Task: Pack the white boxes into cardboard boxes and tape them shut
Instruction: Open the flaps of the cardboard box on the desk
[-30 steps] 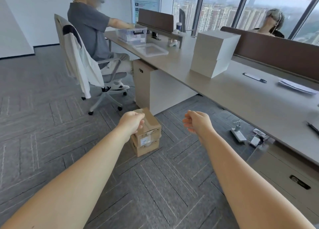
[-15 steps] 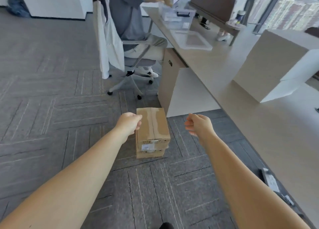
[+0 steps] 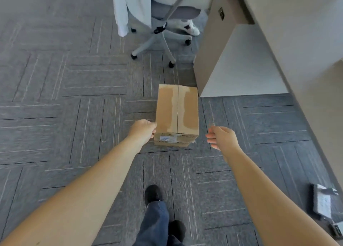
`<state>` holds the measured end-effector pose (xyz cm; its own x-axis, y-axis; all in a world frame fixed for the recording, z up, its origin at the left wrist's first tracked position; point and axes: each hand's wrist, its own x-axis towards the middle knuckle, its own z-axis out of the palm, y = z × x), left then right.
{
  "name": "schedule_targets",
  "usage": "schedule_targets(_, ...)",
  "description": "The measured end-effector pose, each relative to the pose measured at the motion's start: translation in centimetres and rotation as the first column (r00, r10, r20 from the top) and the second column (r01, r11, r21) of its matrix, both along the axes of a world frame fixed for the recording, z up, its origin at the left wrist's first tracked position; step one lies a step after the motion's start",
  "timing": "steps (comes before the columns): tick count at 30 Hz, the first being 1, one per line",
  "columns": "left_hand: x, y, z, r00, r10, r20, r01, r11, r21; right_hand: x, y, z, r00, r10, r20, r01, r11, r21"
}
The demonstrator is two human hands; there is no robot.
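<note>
Grey carpet tiles [image 3: 55, 101] cover the floor, laid in alternating directions with thin pale stripes and dark seams between them. At twelve o'clock stands an office chair [image 3: 167, 17] on a pale five-star base with black castors, a white garment [image 3: 130, 6] hanging over its back. Someone sits in it; a white shoe [image 3: 192, 28] shows beside the base. From one to three o'clock runs a long beige desk [image 3: 297, 41], its side panel [image 3: 213, 47] reaching down to the carpet. At four o'clock a grey floor box [image 3: 323, 201] lies on the carpet. The light is soft and even.
</note>
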<state>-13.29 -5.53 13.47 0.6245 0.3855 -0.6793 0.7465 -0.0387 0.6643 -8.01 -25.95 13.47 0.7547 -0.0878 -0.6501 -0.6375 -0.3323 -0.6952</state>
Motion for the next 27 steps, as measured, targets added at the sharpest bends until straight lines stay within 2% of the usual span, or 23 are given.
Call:
schedule_targets(7, 5.8, 1.6, -11.4, 0.994, 0.0, -0.11, 0.002, 1.0, 0.015, 6.6, 0.3, -12.3, 0.994, 0.007, -0.107, -0.014, 0.998, -0.062)
schedule_targets(10, 7.5, 2.1, -17.7, 0.989, 0.033, -0.146, -0.023, 0.997, 0.073, 8.8, 0.7, -18.4, 0.991, 0.039, -0.129, -0.054, 0.992, -0.114)
schedule_targets(14, 9.2, 2.1, -25.8, 0.986, 0.106, -0.132, -0.087, 0.986, 0.14, 10.5, 0.5, -26.3, 0.996, 0.089, 0.014, -0.083, 0.968, -0.237)
schedule_targets(18, 10.5, 2.3, -32.8, 0.987, 0.138, -0.083, -0.126, 0.983, 0.131, 12.2, 0.6, -32.9, 0.995, 0.066, 0.077, -0.044, 0.965, -0.258)
schedule_targets(20, 11.2, 2.3, -35.2, 0.986, 0.159, -0.053, -0.15, 0.979, 0.137, 12.8, 0.7, -35.0, 0.999, 0.045, 0.031, -0.036, 0.97, -0.239)
schedule_targets(22, 11.9, 1.9, -36.7, 0.98, 0.2, -0.018, -0.198, 0.977, 0.079, 13.1, 0.8, -36.5, 0.999, 0.03, 0.017, -0.026, 0.981, -0.19)
schedule_targets(27, 12.6, 0.9, -37.8, 0.947, 0.316, 0.055, -0.313, 0.948, -0.047, 13.1, 1.6, -37.9, 0.997, -0.013, 0.075, 0.021, 0.993, -0.116)
